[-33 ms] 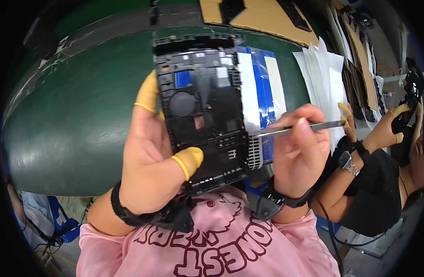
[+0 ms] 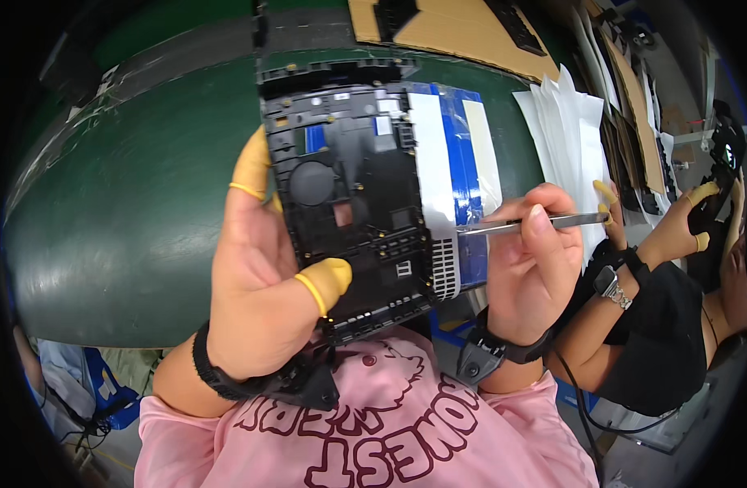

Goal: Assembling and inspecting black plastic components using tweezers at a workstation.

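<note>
My left hand (image 2: 255,281), with yellow finger cots on its thumb and forefinger, grips a black plastic housing (image 2: 365,199) by its left side. Ribs, small metal inserts, a round disc and cut-outs cover the housing's inner face. In my right hand (image 2: 536,260) is a pair of metal tweezers (image 2: 573,220), held almost level. Their tips point left at a white strip sheet (image 2: 432,163), close to the housing's right edge; whether they touch it I cannot tell. A grid of small pieces (image 2: 445,268) shows at the strip's lower end.
Under the strip sits a blue-taped block (image 2: 463,163) on the green table (image 2: 129,220). Brown cardboard (image 2: 455,28) and black parts lie beyond. White foam sheets (image 2: 565,122) stand at the right. A co-worker's hand (image 2: 674,232) holds a black part there.
The housing and my left hand have shifted slightly left. The tweezers have moved a little right and up, so their tips are farther from the housing's edge.
</note>
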Available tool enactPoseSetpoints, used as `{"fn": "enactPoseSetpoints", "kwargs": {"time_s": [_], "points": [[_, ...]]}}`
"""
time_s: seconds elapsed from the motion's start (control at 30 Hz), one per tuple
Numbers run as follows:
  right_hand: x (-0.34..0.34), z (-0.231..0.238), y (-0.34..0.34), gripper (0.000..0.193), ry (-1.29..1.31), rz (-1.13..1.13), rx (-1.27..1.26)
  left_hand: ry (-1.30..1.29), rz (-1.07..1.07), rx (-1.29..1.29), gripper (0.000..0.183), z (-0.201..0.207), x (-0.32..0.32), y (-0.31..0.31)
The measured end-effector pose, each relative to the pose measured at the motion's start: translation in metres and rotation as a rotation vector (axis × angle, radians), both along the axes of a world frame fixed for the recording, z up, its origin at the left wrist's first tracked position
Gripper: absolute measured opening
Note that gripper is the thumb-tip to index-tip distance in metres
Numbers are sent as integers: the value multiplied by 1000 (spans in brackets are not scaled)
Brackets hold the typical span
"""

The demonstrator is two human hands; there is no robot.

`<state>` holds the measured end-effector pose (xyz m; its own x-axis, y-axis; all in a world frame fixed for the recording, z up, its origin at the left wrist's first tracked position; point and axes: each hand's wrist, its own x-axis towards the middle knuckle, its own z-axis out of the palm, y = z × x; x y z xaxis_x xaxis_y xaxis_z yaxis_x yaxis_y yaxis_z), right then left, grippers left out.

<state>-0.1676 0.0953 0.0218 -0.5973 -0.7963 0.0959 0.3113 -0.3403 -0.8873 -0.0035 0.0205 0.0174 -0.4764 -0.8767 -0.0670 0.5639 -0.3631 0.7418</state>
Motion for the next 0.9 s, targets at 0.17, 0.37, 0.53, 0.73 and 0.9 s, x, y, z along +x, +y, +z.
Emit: {"fn": "enactPoseSetpoints", "kwargs": {"time_s": [0.17, 0.37, 0.53, 0.73, 0.9], "points": [[-11, -18, 10, 20, 216, -68, 232, -26, 42, -43, 76, -2, -1, -3], [-19, -36, 19, 19, 218, -65, 252, 42, 38, 46, 51, -4, -2, -6], [-22, -35, 17, 17, 242, -59, 295, 130, 61, 131, 41, -5, -6, -8], [-17, -32, 14, 17, 246, -85, 324, 148, 90, 197, 39, -8, -5, -9], [-20, -26, 19, 18, 94, -17, 130, 153, -19, 166, 40, -11, -6, -9]]}}
